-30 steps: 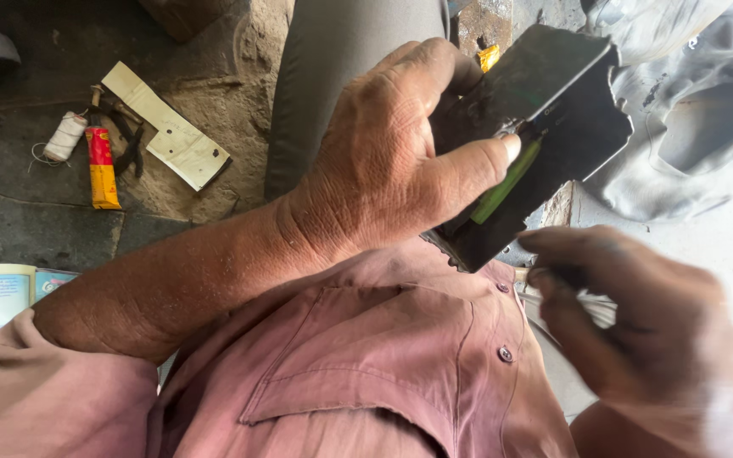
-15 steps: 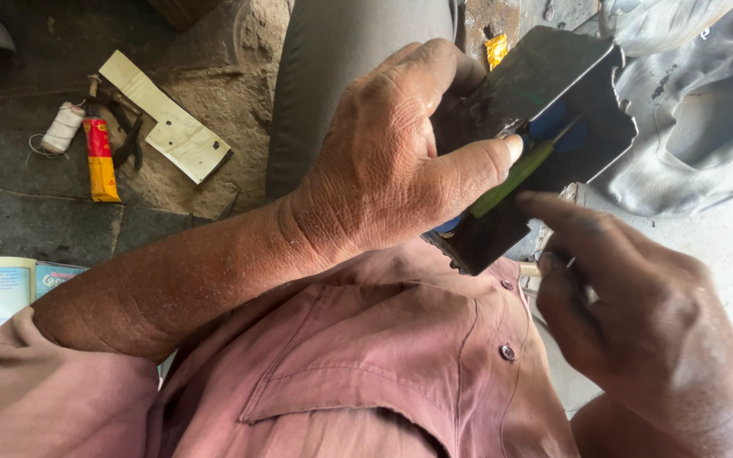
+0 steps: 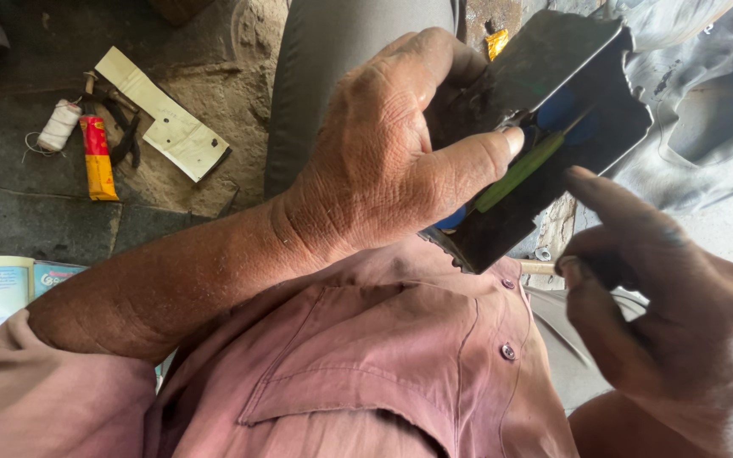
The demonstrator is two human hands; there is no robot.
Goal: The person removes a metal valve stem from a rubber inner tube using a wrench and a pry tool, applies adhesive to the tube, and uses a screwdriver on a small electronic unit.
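Note:
My left hand [image 3: 392, 161] grips a dark, flat metal case [image 3: 591, 127] held up in front of my chest, thumb pressed along its edge. A green strip [image 3: 523, 170] and a blue patch [image 3: 557, 110] show on the case's face beside the thumb. My right hand [image 3: 663, 314] is just below and right of the case, forefinger raised toward its lower edge, the other fingers curled around a thin pale stick [image 3: 536, 267] that is mostly hidden. My pink shirt [image 3: 366, 365] fills the lower middle.
On the dark stone ground at upper left lie a red and yellow tube [image 3: 97, 161], a white thread spool [image 3: 58, 125], a pale flat plate [image 3: 163, 125] and a dark tool. A booklet [image 3: 10, 284] lies at left. Grey cloth [image 3: 706, 102] bunches at right.
My right hand has risen and its forefinger now reaches up to the case's lower edge. The left hand keeps its grip; the case has tilted slightly.

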